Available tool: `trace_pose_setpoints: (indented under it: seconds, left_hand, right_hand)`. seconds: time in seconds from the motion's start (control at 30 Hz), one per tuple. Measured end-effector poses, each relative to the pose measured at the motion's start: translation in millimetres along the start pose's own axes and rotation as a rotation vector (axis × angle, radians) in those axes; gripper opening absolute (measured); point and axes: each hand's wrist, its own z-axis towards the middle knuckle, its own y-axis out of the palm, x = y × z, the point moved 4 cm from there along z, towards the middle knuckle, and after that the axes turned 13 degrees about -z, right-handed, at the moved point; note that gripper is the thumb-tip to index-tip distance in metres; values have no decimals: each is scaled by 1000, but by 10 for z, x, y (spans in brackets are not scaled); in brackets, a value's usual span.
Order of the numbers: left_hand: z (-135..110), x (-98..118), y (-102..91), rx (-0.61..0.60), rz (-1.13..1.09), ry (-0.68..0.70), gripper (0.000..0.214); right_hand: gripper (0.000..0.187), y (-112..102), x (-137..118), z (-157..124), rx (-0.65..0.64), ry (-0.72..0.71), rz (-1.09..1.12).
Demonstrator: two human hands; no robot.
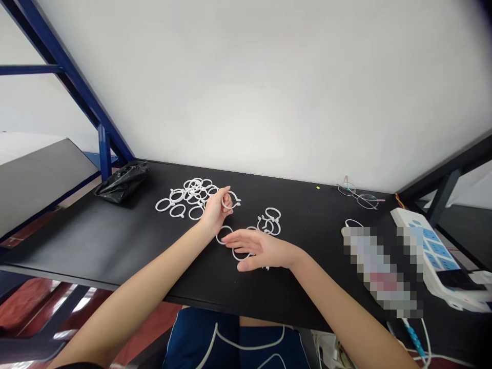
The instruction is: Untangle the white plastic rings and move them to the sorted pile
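Observation:
Pinched in the fingers of my left hand (218, 207) is a white shower curtain ring (229, 206), its knobbed, open ends pointing right. The hand is at the right edge of a loose pile of similar rings (194, 196) on the black tabletop. My right hand (259, 248), fingers stretched out and apart, hovers low over a few rings and partly covers them. One of those rings (224, 234) shows by its fingertips. Just behind the right hand, several more rings (271, 223) form a small cluster.
On the black tabletop (154, 266), a crumpled black plastic bag (123, 182) lies back left. Eyeglasses (359, 197) rest back right. A blurred-out object (378, 266) and a white power strip (432, 246) with cables lie at right. A white wall (269, 92) stands behind; blue metal posts (82, 92) rise left.

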Motion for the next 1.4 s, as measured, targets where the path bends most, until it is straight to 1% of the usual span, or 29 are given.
trace_pose_setpoints:
  seconds: [0.2, 0.3, 0.47, 0.6, 0.67, 0.87, 0.97, 1.07, 1.2, 1.3, 1.4]
  left_hand:
    - [-11, -5, 7, 0, -1, -20, 39]
    - [-9, -14, 1, -10, -3, -21, 40]
    - [-10, -18, -3, -14, 5, -30, 40]
    - [-11, -16, 9, -33, 19, -45, 40]
    - [-15, -25, 25, -78, 34, -69, 42]
    - [-58, -97, 89, -283, 154, -157, 50]
    - [-78, -106, 107, -323, 248, -119, 53]
    - [-93, -96, 120, -326, 327, -65, 54]
    - [-102, -92, 125, -322, 345, -50, 52]
    - [-105, -104, 126, -331, 356, -68, 50]
    - [-109, -118, 130, -338, 390, -72, 49]
  right_hand:
    - [55, -94, 132, 31, 258, 44, 7]
    - [50, -115, 157, 53, 337, 37, 0]
    - [31, -151, 142, 86, 468, -3, 68]
    - [29, -185, 173, 109, 526, 4, 145]
    - [32, -212, 203, 115, 572, 18, 169]
    - [36, -267, 271, 105, 700, 63, 224]
    - [37, -266, 250, 95, 702, 48, 192]
    - [32, -262, 209, 81, 711, 13, 124]
    - [27, -272, 160, 46, 821, -54, 12]
    - [22, -290, 138, 12, 912, -96, -43]
    - [20, -310, 138, -5, 950, -102, -72]
